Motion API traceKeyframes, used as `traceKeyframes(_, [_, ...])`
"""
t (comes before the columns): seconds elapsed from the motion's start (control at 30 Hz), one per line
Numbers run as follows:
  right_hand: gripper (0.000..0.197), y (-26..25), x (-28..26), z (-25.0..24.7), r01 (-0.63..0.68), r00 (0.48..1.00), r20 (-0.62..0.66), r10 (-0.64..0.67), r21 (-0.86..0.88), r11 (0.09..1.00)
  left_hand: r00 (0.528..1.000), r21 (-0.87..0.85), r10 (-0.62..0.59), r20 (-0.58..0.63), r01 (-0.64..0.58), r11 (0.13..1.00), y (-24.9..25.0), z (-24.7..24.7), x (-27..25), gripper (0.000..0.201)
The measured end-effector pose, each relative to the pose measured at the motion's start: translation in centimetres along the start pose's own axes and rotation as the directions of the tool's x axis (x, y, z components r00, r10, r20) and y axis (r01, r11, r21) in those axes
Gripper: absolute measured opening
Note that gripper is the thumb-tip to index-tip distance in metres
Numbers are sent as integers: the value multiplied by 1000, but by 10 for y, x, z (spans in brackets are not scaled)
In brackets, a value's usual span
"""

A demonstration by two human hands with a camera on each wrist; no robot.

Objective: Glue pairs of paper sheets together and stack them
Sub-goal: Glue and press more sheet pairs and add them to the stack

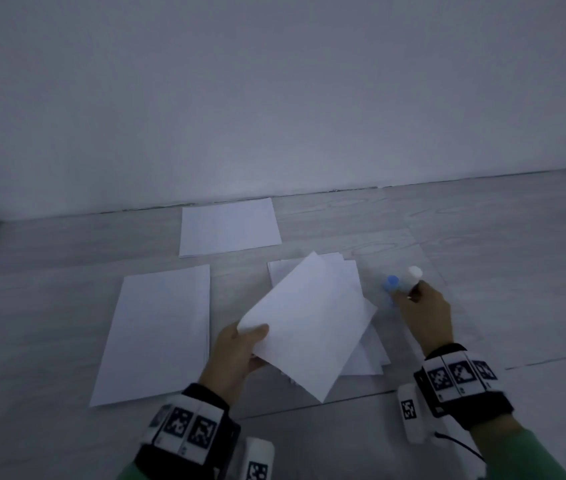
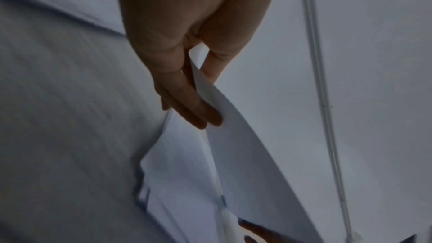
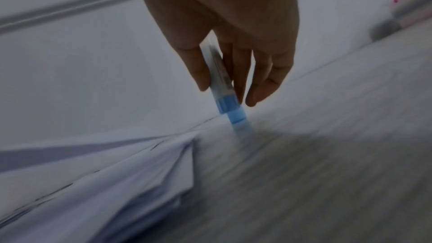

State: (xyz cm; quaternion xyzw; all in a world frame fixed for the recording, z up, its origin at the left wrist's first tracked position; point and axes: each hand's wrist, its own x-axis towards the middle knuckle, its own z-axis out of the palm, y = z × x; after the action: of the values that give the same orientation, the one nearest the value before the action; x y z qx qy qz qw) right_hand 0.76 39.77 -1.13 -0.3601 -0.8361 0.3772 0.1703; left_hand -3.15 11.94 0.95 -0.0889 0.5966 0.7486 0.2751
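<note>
Loose messy paper pile (image 1: 368,355) on the floor, right of a neat stack (image 1: 157,334). Left hand (image 1: 236,355) pinches lifted sheet (image 1: 309,323) by one corner: could droop or slip. Right hand (image 1: 423,313) grips glue stick (image 1: 402,282), tip low near the floor: may smear

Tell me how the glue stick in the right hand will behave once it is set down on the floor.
The glue stick is a slim round tube, so laid on its side it would probably roll on the smooth floor. Stood on its blue end it may tip easily, being narrow for its height. The right hand holds it with few fingers, so it is likely light.
</note>
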Motion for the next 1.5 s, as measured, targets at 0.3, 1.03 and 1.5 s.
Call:
traceKeyframes(0.3, [32, -43, -7, -17, 268, 962, -31, -271, 300, 916, 995, 388, 90, -40, -67, 919, 31, -36, 35, 31])
traceKeyframes(1.03, [19, -129, -58, 116, 626, 552, 599, -580, 162, 763, 985, 979, 86, 149, -134, -156, -7, -46, 5, 86])
traceKeyframes(1.5, [19, -118, -38, 111, 695, 563, 598, -570, 30, 718, 977, 937, 128, 171, -121, -327, -7, -46, 14, 94])
